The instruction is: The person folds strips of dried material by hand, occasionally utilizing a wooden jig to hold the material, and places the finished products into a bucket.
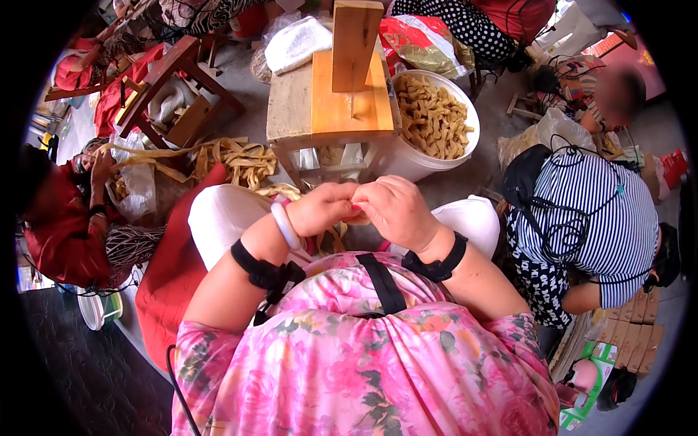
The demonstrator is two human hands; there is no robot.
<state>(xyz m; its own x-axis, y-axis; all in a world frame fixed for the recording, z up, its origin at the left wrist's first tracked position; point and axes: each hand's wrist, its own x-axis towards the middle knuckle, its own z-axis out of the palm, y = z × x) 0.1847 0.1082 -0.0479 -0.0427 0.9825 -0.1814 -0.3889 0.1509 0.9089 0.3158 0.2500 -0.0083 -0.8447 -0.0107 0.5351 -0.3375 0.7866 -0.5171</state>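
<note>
My left hand [321,208] and my right hand [398,211] meet above my lap, fingertips pinched together. Between and below them shows a bit of a flat tan strip [356,219], mostly hidden by the fingers. More tan strips [243,161] lie in a loose heap to the left, beyond my left knee. Ahead of my hands stands a small wooden bench [291,109] with an upright board [356,47] on it. To its right, a white bucket [465,145] is full of short, knotted-looking tan pieces [430,115].
A white towel [298,45] lies on the bench's far left. A person in red [65,225] at the left pulls a long strip. A person in a striped top [596,211] sits close on my right. A dark red wooden frame [174,94] stands at the far left.
</note>
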